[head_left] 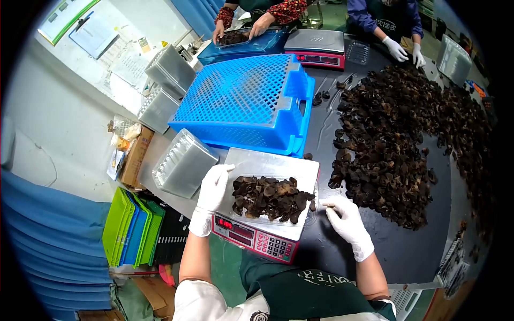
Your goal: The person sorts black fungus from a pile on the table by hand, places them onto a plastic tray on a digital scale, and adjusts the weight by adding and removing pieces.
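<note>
A clear plastic tray filled with dark wood ear mushrooms (pixel 272 198) rests on the metal pan of a red digital scale (pixel 254 239), whose display is lit with red digits. My left hand (pixel 213 191), in a white glove, is at the tray's left side with its fingers stretched out over the scale's edge. To the right of the scale, my right hand (pixel 347 220), also gloved, hovers over the dark table with thumb and forefinger apart. Nothing shows clearly in either hand. A large spread of loose wood ear mushrooms (pixel 385 144) lies to the right.
An upturned blue crate (pixel 235 96) stands behind the scale. Stacked clear trays (pixel 184 163) are on the left. Across the table, one person's hands (pixel 262 25) hold a filled tray near a second scale (pixel 316 45); another person's gloved hands (pixel 396 49) touch the mushrooms.
</note>
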`<move>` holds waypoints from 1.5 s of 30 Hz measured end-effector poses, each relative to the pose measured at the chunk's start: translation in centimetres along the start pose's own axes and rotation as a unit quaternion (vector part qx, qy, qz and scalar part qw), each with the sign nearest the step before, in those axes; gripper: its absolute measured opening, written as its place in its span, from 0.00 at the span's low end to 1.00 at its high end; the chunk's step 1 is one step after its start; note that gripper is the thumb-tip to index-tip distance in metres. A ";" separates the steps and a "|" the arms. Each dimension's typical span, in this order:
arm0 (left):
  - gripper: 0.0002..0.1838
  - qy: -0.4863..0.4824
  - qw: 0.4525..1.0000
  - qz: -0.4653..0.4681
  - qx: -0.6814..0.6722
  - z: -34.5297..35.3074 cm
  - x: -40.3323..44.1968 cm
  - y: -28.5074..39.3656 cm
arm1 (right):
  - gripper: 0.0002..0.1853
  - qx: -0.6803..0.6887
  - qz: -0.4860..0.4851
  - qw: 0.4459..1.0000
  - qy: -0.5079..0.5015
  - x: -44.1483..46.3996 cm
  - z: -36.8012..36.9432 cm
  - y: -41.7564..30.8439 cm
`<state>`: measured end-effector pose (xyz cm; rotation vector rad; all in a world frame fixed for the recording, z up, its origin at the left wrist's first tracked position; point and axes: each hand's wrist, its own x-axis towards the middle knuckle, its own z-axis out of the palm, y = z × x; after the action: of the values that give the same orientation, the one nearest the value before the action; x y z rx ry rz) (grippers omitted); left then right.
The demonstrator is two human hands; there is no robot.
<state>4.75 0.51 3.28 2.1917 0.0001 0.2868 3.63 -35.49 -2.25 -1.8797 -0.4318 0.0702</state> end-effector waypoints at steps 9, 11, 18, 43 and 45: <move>0.20 -0.031 0.991 0.020 0.129 3.3 -3.4 -2.7 | 0.17 -0.118 -0.235 0.965 -0.020 4.5 5.8 -4.7; 0.21 -0.024 0.978 0.077 0.194 4.3 -4.2 -3.1 | 0.18 -0.212 -0.282 0.934 -0.048 5.6 7.6 -5.8; 0.22 0.019 0.999 -0.005 0.029 4.4 -4.8 -3.6 | 0.11 -0.079 -0.265 0.961 -0.003 5.4 7.5 -4.7; 0.16 0.078 0.980 -0.134 0.126 2.8 -10.5 -4.6 | 0.09 -0.219 -0.156 0.963 0.011 3.4 6.5 -5.6; 0.17 0.084 0.977 -0.152 0.124 2.7 -10.4 -4.8 | 0.10 -0.254 -0.154 0.955 0.012 4.5 8.2 -4.7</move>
<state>-4.34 0.18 -4.19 2.3656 0.4836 0.3093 4.46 -25.32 -0.03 -2.2861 -0.7762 -0.3003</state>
